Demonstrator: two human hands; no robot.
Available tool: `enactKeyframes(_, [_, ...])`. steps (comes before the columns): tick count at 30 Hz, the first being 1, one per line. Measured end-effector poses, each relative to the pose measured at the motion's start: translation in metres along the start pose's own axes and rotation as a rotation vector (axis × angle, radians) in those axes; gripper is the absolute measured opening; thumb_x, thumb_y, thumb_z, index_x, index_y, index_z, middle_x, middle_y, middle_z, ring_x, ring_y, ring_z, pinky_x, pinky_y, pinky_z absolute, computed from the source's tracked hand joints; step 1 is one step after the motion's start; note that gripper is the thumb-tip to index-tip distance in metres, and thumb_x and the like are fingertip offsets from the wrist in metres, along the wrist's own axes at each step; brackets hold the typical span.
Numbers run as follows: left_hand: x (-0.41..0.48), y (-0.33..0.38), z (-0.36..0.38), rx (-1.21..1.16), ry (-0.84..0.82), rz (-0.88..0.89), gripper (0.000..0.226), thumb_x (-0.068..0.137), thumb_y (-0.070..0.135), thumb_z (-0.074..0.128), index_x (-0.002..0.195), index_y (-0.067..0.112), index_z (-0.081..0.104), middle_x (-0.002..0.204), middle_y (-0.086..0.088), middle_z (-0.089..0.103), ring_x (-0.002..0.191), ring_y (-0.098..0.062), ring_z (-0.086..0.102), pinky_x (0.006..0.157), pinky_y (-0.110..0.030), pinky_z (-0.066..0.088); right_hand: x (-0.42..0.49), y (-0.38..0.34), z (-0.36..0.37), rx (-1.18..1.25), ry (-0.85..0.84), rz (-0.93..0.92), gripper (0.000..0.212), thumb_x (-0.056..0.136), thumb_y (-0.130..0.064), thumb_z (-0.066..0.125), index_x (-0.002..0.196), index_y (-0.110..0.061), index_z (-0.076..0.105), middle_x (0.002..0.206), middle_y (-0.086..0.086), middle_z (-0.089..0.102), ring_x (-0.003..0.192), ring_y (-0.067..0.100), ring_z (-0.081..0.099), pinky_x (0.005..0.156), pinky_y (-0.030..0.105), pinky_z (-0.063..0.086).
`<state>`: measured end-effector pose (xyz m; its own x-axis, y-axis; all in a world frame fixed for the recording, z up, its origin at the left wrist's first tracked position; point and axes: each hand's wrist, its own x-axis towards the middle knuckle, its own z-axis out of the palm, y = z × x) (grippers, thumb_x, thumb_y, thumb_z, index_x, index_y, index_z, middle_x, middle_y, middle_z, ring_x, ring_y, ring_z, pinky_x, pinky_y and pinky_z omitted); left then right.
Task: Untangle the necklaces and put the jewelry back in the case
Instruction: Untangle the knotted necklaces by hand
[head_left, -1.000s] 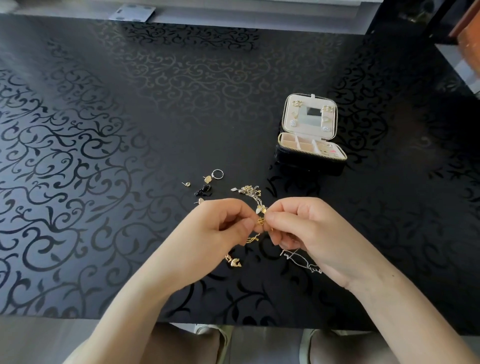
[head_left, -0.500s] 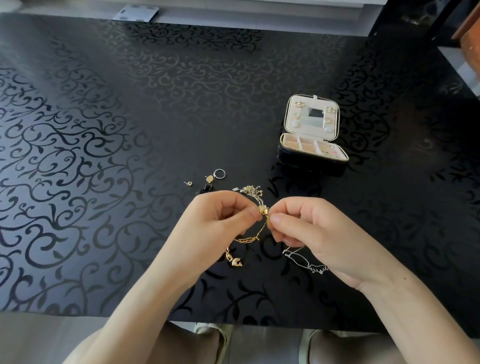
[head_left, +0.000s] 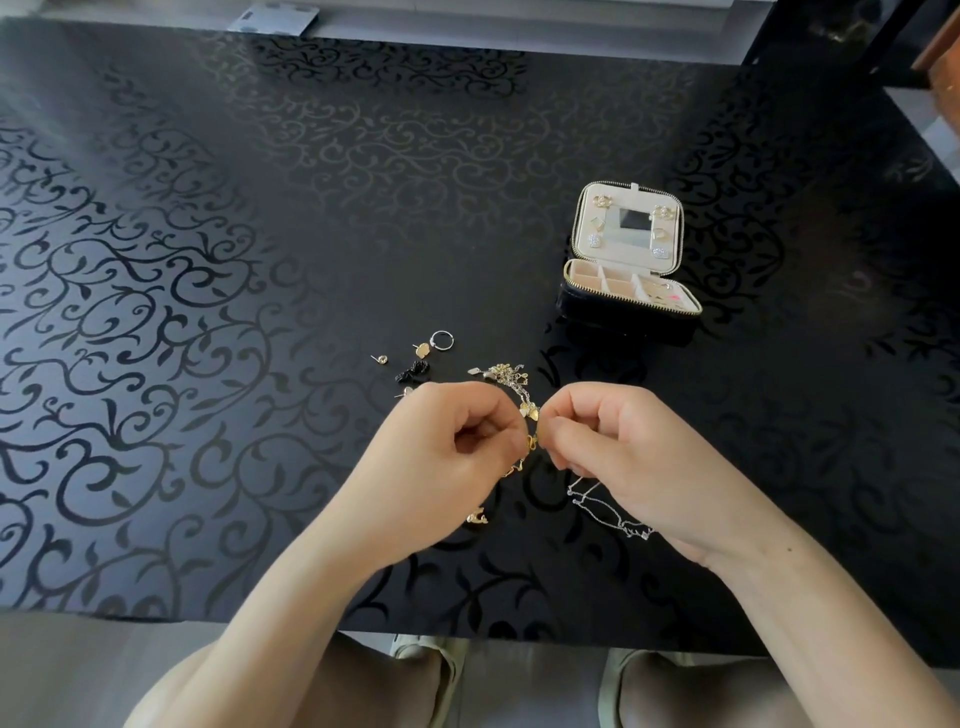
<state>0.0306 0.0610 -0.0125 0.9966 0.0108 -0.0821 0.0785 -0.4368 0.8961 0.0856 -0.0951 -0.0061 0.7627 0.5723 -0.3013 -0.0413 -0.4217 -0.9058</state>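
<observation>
Main risk here is pulling too hard: that'd probably cinch the knot or snap a link. The left hand (head_left: 457, 447) and right hand (head_left: 618, 447) both have their fingers (head_left: 558, 431) pinched on the necklace tangle (head_left: 525, 410), just above the desk (head_left: 311, 260) and near the open case (head_left: 631, 307). It's thin gold chain with tiny charms, and a silver strand (head_left: 608, 512) trails under the right hand.

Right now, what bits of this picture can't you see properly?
Head view:
- The pinched spot on the gold chain: covered by the fingertips of the left hand and right hand.
- The silver chain: part runs under the right hand.
- What lies in the case compartments: too small.
- The grey card: cut off by the top edge.
</observation>
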Motion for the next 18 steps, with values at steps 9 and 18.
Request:
enactKeyframes(9, [0.0002,0.001,0.0018,0.002,0.011,-0.042,0.02,0.083,0.003,0.06,0.065,0.013,0.062,0.052,0.009,0.052,0.046,-0.004,0.041,0.049,-0.012,0.034,0.0006,0.0035,0.0033,-0.033,0.033,-0.039,0.02,0.087,-0.019,0.053,0.069,-0.019,0.061,0.056,-0.008,0.049,0.049,0.003,0.037,0.049,0.016,0.032])
enactKeyframes(18, [0.0025,-0.0012,-0.001,-0.171,-0.004,-0.096,0.013,0.073,0.024,0.055,0.068,0.013,0.061,0.056,0.005,0.05,0.055,-0.009,0.042,0.055,-0.021,0.036,-0.0021,0.0025,0.0011,-0.092,0.036,-0.153,0.011,0.088,-0.021,0.057,0.083,-0.023,0.066,0.072,-0.002,0.065,0.062,0.009,0.056,0.059,0.021,0.047])
